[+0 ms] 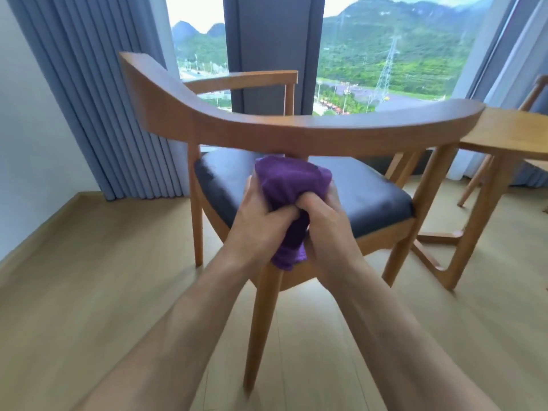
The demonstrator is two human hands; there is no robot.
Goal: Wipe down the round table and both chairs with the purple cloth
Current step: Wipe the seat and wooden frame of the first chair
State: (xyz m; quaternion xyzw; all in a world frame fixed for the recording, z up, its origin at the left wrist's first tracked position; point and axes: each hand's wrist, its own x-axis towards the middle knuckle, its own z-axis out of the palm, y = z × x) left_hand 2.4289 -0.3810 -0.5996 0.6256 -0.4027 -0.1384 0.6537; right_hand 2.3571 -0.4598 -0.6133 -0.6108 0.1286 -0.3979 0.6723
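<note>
Head view — both hands' grip bunches purple cloth (289, 197) between them.

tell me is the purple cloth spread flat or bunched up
Bunched up. The purple cloth is wadded into a lump gripped between the left hand and right hand, with one end hanging below them.

Chair backrest (296, 129) just above hands (290, 221)
</note>
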